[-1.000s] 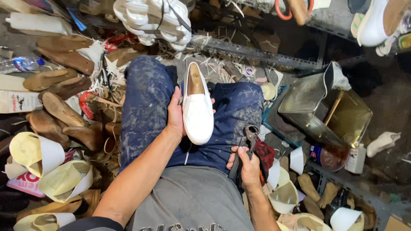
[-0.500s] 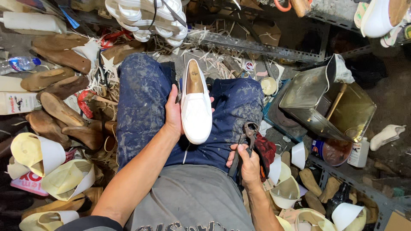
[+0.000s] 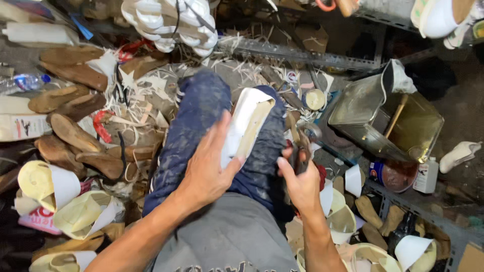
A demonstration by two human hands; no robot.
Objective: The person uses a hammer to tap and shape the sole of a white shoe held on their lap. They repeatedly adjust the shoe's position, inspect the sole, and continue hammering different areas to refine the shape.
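Two hands work over the lap: the left hand (image 3: 209, 168) clasps a white shoe (image 3: 245, 126), tipped on edge between the knees, and the right hand (image 3: 301, 184) is closed round metal pincers (image 3: 304, 143) just beside it. Possible fault: the tilted shoe slipping from the palm, or the pincers marking its white upper. Paper-wrapped rolls (image 3: 48, 186) lie left.

Smooth white leather shoe (image 3: 247, 126), worn metal pliers (image 3: 304, 146)

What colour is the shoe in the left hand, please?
White, with a tan inside; the head view shows the shoe in the left hand.
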